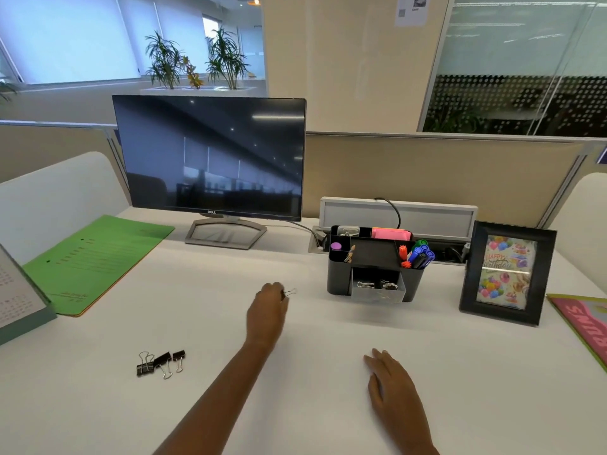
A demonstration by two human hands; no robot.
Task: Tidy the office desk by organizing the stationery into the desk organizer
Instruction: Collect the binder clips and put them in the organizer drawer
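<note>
My left hand (267, 307) is stretched out over the middle of the white desk (295, 372) and pinches a binder clip (289, 292), whose wire handle sticks out past my fingers. To its right stands the black desk organizer (338, 277) with markers (422, 254), pink sticky notes (391, 233) and a clear open drawer (377, 290) holding binder clips. Three black binder clips (161, 362) lie at the near left of the desk. My right hand (392, 385) rests flat on the desk, fingers straight, holding nothing.
A dark monitor (210, 156) stands at the back. A green folder (95, 261) and a calendar (16, 297) lie at the left. A black photo frame (507, 272) stands right of the organizer, with a pink-green booklet (588, 320) at the right edge.
</note>
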